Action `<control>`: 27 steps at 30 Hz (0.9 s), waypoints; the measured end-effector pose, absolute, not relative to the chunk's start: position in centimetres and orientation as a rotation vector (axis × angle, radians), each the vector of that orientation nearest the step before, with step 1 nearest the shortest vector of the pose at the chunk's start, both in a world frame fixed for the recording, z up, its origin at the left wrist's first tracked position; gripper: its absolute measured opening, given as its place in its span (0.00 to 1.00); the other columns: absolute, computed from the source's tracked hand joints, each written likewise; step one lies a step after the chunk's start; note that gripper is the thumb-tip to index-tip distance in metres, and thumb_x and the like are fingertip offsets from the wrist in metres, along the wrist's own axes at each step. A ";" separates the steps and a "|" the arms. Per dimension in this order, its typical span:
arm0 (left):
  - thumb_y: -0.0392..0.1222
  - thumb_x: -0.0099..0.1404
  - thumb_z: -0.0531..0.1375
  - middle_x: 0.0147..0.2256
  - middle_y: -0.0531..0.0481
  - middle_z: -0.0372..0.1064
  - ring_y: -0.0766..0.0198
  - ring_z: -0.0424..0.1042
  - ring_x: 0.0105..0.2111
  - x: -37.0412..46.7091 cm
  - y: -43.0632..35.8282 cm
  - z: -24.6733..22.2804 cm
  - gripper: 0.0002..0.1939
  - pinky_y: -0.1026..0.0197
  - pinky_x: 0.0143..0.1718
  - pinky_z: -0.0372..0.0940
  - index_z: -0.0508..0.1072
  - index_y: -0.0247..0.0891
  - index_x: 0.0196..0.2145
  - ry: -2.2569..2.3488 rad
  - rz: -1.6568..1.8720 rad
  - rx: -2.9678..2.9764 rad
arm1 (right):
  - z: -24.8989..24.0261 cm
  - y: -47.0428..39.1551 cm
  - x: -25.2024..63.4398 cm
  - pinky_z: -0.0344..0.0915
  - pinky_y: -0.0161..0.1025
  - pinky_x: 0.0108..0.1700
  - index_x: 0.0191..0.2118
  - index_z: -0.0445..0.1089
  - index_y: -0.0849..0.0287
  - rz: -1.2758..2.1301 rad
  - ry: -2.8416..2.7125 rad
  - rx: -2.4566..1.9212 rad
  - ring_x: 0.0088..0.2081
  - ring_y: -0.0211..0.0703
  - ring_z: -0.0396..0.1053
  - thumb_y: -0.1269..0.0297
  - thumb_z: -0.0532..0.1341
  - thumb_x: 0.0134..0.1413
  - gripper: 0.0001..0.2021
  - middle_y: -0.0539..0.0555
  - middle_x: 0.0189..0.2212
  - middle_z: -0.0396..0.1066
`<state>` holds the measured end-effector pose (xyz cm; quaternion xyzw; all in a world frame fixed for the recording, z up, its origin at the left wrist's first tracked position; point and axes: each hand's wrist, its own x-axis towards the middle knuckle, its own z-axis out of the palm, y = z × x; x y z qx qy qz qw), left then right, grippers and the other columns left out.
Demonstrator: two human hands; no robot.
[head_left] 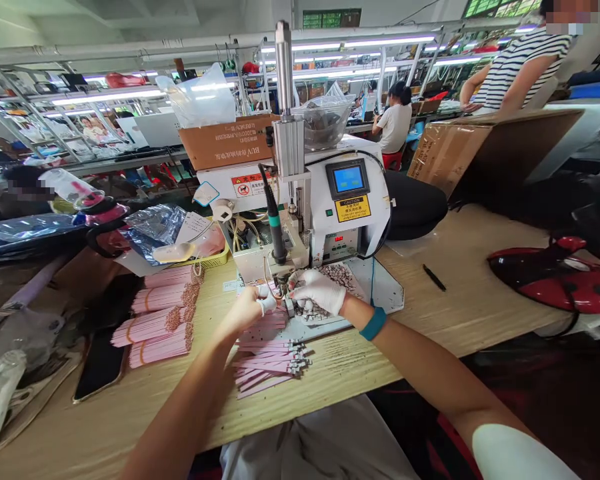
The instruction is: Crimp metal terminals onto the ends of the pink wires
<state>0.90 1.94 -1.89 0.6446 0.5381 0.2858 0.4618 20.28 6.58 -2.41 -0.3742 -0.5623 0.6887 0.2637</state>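
Note:
My left hand (261, 300), with white coverings on some fingers, is curled closed at the front of a white bench machine (300, 250). A pink flat cable (276, 291) shows at its fingertips, right under the machine's head. From the other side my right hand (321, 291), in a white glove, reaches to the same spot with fingers pinched; what they hold is hidden. Beneath it lies a heap of small metal-and-white connectors (337, 275). Above both hands a green-collared soldering iron (275, 230) points down. Pink cables with connectors on their ends (267, 367) lie in front.
Banded bundles of pink cables (163, 307) lie at left beside a dark phone (100, 360). Behind them stands a yellow basket (215, 257). A black pen (434, 277) and a red ladybug-shaped object (555, 273) are at right. Two people are in the background.

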 end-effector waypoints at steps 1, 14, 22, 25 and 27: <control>0.41 0.49 0.57 0.20 0.56 0.54 0.70 0.52 0.23 1.0 1.9 -1.7 0.10 0.65 0.26 0.49 0.60 0.35 0.18 1.328 0.707 1.586 | -2.4 6.6 20.3 0.56 0.26 0.14 0.30 0.63 0.60 1.859 -1.521 -1.014 0.16 0.30 0.60 0.73 0.64 0.39 0.10 0.43 0.17 0.62; 0.46 0.51 0.57 0.18 0.55 0.55 0.68 0.56 0.24 1.2 2.0 -1.2 0.13 0.65 0.26 0.52 0.63 0.35 0.17 1.350 0.665 1.633 | -2.3 6.4 20.2 0.57 0.25 0.14 0.30 0.63 0.60 1.859 -1.503 -1.016 0.16 0.30 0.62 0.73 0.64 0.38 0.10 0.44 0.18 0.63; 0.47 0.53 0.61 0.19 0.56 0.59 0.71 0.54 0.21 -0.1 0.2 0.0 0.13 0.67 0.23 0.51 0.68 0.33 0.21 1.314 0.574 1.572 | 0.2 6.7 22.8 0.59 0.27 0.13 0.35 0.65 0.62 1.661 -1.734 -1.070 0.15 0.31 0.62 0.66 0.63 0.47 0.08 0.46 0.18 0.65; 0.47 0.53 0.62 0.24 0.52 0.66 0.67 0.61 0.25 -0.5 -0.7 0.9 0.12 0.66 0.26 0.55 0.73 0.34 0.27 1.327 0.413 1.709 | 0.7 6.9 23.9 0.58 0.27 0.14 0.34 0.67 0.63 1.557 -1.783 -1.115 0.16 0.31 0.63 0.65 0.62 0.49 0.07 0.49 0.21 0.68; 0.47 0.54 0.62 0.24 0.53 0.65 0.66 0.62 0.26 -0.6 -0.9 1.2 0.12 0.66 0.27 0.55 0.73 0.35 0.30 1.406 0.438 1.819 | 0.6 7.1 24.4 0.57 0.28 0.15 0.35 0.69 0.63 1.457 -1.823 -1.158 0.17 0.32 0.64 0.63 0.62 0.49 0.09 0.50 0.23 0.69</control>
